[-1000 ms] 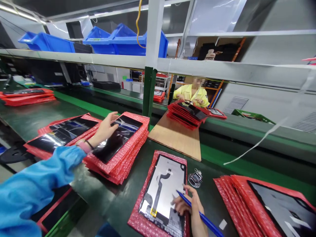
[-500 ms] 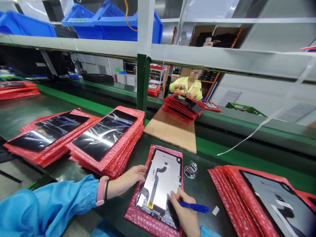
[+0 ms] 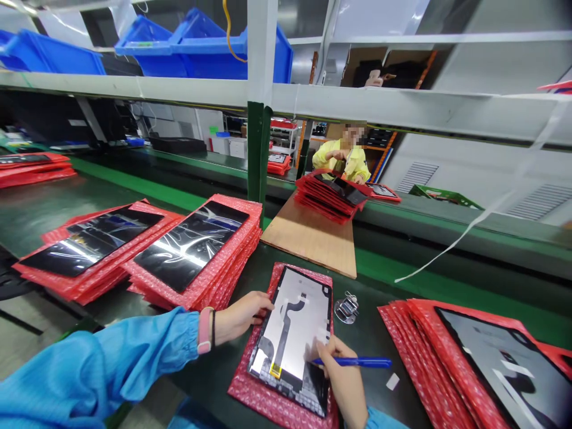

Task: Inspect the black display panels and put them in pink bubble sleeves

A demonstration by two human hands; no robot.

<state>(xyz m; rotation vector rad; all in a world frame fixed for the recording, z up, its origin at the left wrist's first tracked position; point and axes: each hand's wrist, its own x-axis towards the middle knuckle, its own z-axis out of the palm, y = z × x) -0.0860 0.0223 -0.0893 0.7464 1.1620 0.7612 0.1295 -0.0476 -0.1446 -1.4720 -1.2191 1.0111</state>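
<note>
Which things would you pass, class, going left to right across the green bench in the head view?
Stack of screens in red bubble sleeves, second stack, single screen on a red bubble sleeve, small metal clip, third stack.

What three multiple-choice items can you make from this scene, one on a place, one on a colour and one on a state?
1. Where is the left hand?
A) At the left edge of the red bubble mailer
B) On the wooden board
C) Inside a blue bin

2. What colour is the pen in the right hand?
A) Red
B) Green
C) Blue

3. Which side of the display panel faces up?
A) Black glass
B) Silver back
C) Neither, it stands on edge

Answers:
1 A: the fingers lie at the mailer's edge.
2 C: the barrel shows blue.
3 B: a silver surface with a flex cable shows.
</note>
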